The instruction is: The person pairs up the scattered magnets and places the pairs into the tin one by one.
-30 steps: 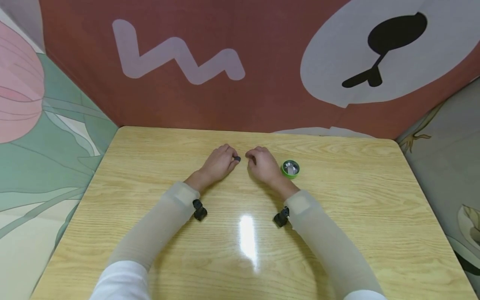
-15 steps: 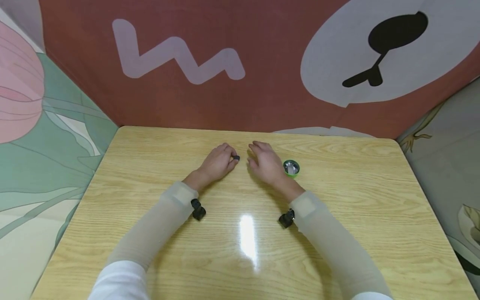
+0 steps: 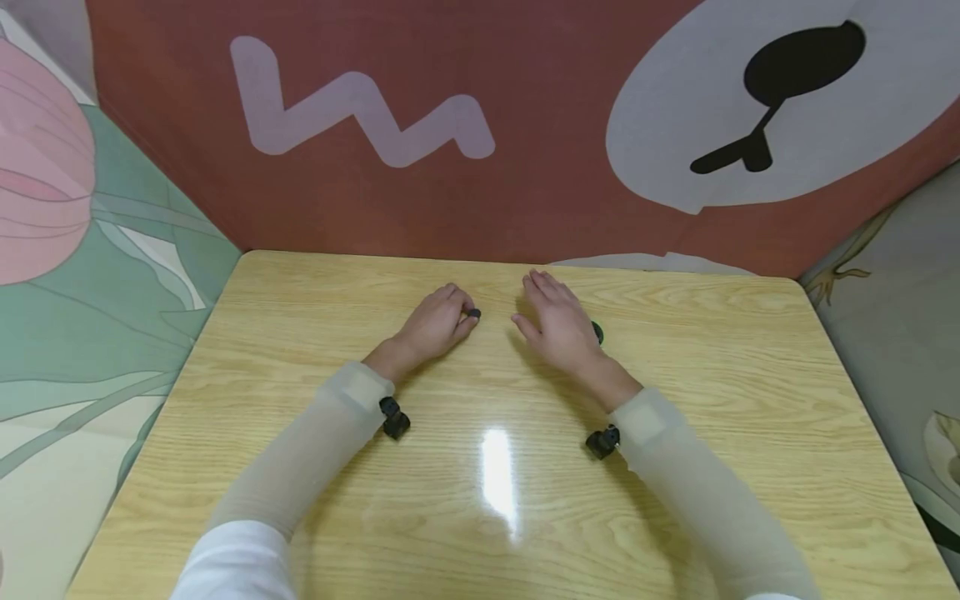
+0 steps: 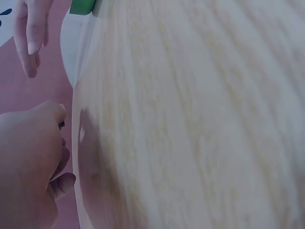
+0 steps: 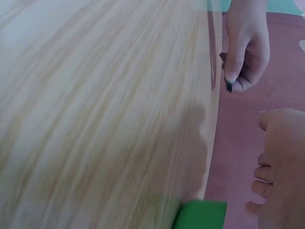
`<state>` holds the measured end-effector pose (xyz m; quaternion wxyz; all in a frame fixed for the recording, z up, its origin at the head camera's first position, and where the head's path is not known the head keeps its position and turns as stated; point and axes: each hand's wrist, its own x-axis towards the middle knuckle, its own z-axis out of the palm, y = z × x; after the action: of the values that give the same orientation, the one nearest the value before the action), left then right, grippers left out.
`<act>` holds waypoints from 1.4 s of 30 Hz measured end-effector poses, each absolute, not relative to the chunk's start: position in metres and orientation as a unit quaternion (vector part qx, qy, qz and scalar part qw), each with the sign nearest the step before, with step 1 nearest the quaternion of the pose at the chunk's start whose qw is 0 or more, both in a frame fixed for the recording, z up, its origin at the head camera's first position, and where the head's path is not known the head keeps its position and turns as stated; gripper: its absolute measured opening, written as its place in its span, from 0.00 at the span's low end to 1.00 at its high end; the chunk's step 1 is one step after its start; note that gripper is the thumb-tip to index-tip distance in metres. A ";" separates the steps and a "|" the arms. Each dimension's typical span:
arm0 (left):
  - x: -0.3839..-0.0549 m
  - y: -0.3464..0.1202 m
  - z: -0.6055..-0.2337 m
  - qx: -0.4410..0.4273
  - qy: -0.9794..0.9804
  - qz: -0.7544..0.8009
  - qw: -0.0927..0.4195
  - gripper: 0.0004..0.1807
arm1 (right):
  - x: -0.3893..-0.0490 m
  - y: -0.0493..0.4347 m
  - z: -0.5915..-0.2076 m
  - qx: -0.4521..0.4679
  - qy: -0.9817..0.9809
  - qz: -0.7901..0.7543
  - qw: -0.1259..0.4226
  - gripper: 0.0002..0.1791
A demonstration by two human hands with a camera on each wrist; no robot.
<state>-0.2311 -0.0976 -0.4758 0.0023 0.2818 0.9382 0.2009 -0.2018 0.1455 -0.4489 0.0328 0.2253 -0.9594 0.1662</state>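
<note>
My left hand (image 3: 437,325) is above the far half of the table. Between its thumb and index finger it pinches a small black object (image 3: 473,313), whose dark end (image 5: 229,87) sticks out past the thumb in the right wrist view; I cannot tell its kind. My right hand (image 3: 564,327) is to the right, fingers straight and thumb spread, holding nothing. Behind it sits a small round green container (image 3: 597,332), mostly hidden by the hand in the head view. The container's green side (image 5: 200,214) shows at the bottom of the right wrist view.
The light wood table (image 3: 420,500) has a glare spot near its middle. A reddish-brown printed backdrop (image 3: 375,208) rises at its far edge, with a green and pink floral sheet (image 3: 142,275) at left. Small black cameras (image 3: 394,418) sit on both wrists.
My right hand has gone from curled fingers to straight ones and moved to the right, now covering most of the green container. The left hand has kept its pinch on the small black object, barely moving.
</note>
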 end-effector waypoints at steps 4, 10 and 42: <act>-0.230 -0.098 -0.474 0.282 0.938 0.201 0.005 0.16 | -0.198 0.157 -0.447 0.215 -0.961 0.170 0.031 0.40; -0.230 -0.097 -0.472 0.285 0.937 0.200 0.008 0.17 | -0.192 0.176 -0.448 0.207 -0.962 0.174 0.037 0.40; -0.226 -0.096 -0.462 0.287 0.934 0.212 0.015 0.16 | -0.168 0.239 -0.469 0.162 -0.974 0.153 -0.032 0.46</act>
<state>-0.2259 -0.0957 -0.4623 0.0150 0.2867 0.9343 0.2115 -0.1680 0.2390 -0.4689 -0.0321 0.1616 -0.9743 0.1533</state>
